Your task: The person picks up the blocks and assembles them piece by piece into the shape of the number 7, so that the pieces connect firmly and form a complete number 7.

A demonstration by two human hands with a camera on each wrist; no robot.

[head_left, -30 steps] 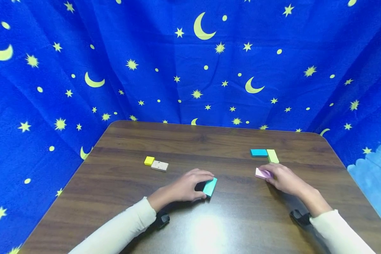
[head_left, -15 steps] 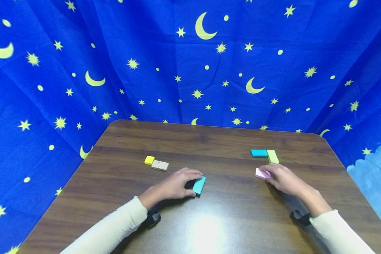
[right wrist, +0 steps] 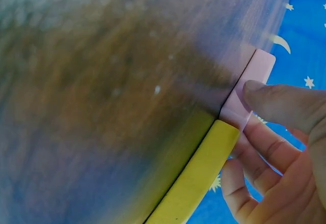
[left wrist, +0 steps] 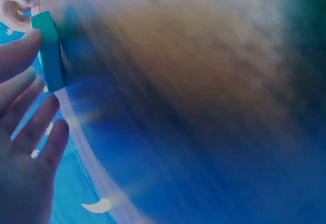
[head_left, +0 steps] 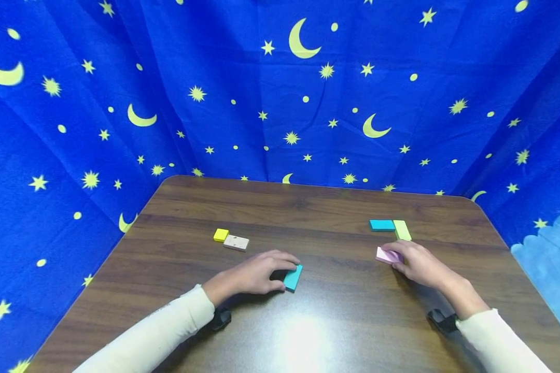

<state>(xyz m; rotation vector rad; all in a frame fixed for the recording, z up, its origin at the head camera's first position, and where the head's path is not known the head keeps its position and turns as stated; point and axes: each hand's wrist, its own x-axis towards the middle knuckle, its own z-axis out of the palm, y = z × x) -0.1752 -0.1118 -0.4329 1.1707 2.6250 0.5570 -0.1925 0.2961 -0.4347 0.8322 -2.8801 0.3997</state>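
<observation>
My left hand (head_left: 261, 272) holds a turquoise rectangular block (head_left: 293, 278) by its ends, thumb on the near side and fingers on the far side, low over the table. In the left wrist view the thumb touches that block (left wrist: 52, 63), and the other fingers of the left hand (left wrist: 30, 147) are spread. A pale pink block (head_left: 386, 255) lies between thumb and fingers of my right hand (head_left: 417, 263). In the right wrist view the thumb rests against the pink block (right wrist: 248, 84). A yellow-green block (right wrist: 201, 173) lies close to it.
On the left of the brown table (head_left: 303, 207), a yellow block (head_left: 221, 235) touches a speckled whitish block (head_left: 236, 243). A blue block (head_left: 381, 225) meets the yellow-green block (head_left: 402, 230) at the right. A blue star-and-moon cloth (head_left: 242, 83) hangs behind the table.
My left hand has carried the turquoise block to the left, then slightly nearer to me. My right hand stays in place with the pink block.
</observation>
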